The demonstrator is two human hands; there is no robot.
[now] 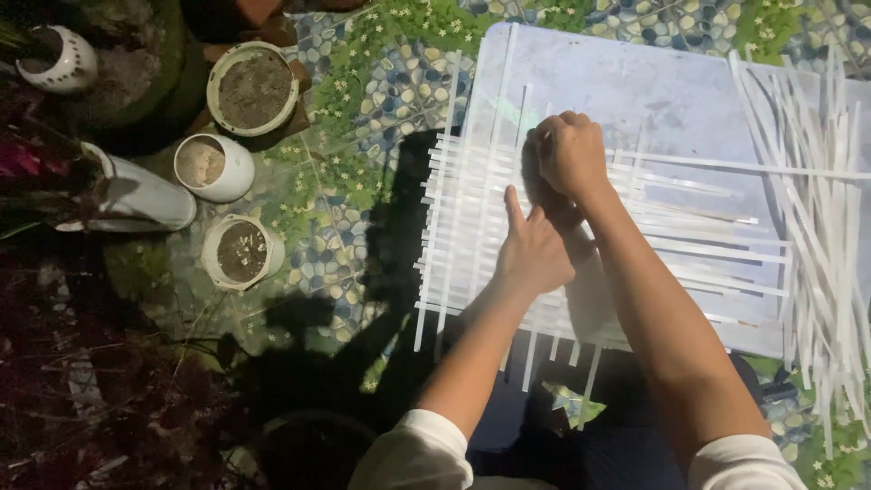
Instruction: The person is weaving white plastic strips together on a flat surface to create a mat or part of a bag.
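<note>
1. Head view: woven mat of white strips [472,227] lay on the grey board [635,91].
2. Left hand [535,249] pressed flat, fingers open, on the mat.
3. Right hand [572,154] was curled closed above the left; whether it pinched a strip could not be told.
4. Loose strips [817,209] lay right of the mat.

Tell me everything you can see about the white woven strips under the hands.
The woven mat is a flat, loose lattice of thin white strips, paper or plastic by their look, crossing one another. It lies on a pale board, its ends overhanging the near edge. The left hand presses flat on it; the right hand, closed, pinches a strip.
</note>
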